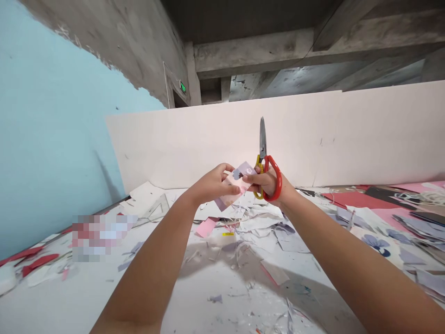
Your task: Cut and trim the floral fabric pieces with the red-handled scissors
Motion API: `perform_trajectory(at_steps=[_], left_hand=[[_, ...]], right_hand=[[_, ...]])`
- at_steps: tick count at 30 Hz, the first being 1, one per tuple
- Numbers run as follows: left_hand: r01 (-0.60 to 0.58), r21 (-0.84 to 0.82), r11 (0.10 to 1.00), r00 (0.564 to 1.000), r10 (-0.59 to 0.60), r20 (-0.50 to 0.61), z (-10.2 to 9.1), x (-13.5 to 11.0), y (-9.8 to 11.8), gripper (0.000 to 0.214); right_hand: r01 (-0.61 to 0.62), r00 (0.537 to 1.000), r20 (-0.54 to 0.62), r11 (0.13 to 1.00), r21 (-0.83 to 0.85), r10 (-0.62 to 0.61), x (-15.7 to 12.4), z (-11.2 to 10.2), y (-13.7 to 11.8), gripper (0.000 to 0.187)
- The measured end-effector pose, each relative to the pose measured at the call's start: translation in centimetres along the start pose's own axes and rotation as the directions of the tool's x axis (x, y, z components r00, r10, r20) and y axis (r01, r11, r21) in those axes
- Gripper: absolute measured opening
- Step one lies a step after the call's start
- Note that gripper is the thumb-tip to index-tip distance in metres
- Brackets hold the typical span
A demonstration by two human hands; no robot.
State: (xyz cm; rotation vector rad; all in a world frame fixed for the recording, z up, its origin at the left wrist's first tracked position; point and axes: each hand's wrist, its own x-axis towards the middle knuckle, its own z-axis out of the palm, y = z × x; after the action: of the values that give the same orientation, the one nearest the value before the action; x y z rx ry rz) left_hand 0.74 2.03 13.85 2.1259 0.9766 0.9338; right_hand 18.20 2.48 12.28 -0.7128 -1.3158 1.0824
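Note:
A small piece of patterned paper (pixel 227 198), pale pink and lilac, is held up above the table between both hands. My left hand (pixel 216 184) pinches its left side, thumb on the near face. My right hand (pixel 267 182) grips the paper's right edge between thumb and fingers. Hooked on that same hand is a pair of scissors (pixel 263 139) with one red and one yellow handle. Their blades are together and point upward, away from the paper. Some fingers of both hands are hidden behind the paper and handles.
White table (pixel 194 297) strewn with paper scraps; a pink piece (pixel 206 227) lies below the hands. Red sheets (pixel 358 204) and flower-printed paper (pixel 376 245) lie at the right. A white panel (pixel 194 144) stands behind, a blue wall (pixel 62 116) at left.

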Motion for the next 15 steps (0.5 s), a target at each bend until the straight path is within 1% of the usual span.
perform_trajectory(at_steps=[2, 4, 6, 7, 10, 13, 15], left_hand=[[-0.008, 0.062, 0.998, 1.000, 0.010, -0.024, -0.2, 0.0, 0.0, 0.038], [-0.009, 0.121, 0.993, 0.997, 0.017, -0.069, -0.3, 0.1, -0.1, 0.028], [-0.006, 0.138, 0.990, 0.993, 0.022, -0.119, -0.3, 0.3, -0.2, 0.023], [-0.008, 0.131, 0.991, 0.990, 0.026, -0.137, -0.2, 0.3, -0.2, 0.022], [-0.014, 0.057, 0.998, 0.992, 0.021, -0.127, -0.1, 0.3, -0.1, 0.022], [-0.014, -0.025, 1.000, 0.995, 0.011, -0.097, 0.0, 0.2, 0.0, 0.021], [-0.028, -0.037, 0.999, 0.995, 0.024, -0.100, 0.0, 0.1, 0.1, 0.021]], right_hand=[[0.047, 0.997, -0.059, 0.992, -0.114, -0.054, -0.2, 0.1, -0.4, 0.046], [0.080, 0.987, -0.112, 0.961, -0.264, -0.112, -0.4, 0.4, -0.8, 0.044], [0.073, 0.979, -0.148, 0.924, -0.374, -0.137, -0.6, 0.7, -1.2, 0.042], [0.068, 0.977, -0.159, 0.917, -0.393, -0.141, -0.6, 0.7, -1.3, 0.041], [0.088, 0.980, -0.142, 0.938, -0.334, -0.142, -0.5, 0.6, -1.0, 0.041], [0.125, 0.988, -0.061, 0.960, -0.252, -0.145, -0.1, 0.0, -0.4, 0.038], [0.130, 0.990, -0.017, 0.968, -0.213, -0.137, 0.1, -0.3, 0.0, 0.038]])
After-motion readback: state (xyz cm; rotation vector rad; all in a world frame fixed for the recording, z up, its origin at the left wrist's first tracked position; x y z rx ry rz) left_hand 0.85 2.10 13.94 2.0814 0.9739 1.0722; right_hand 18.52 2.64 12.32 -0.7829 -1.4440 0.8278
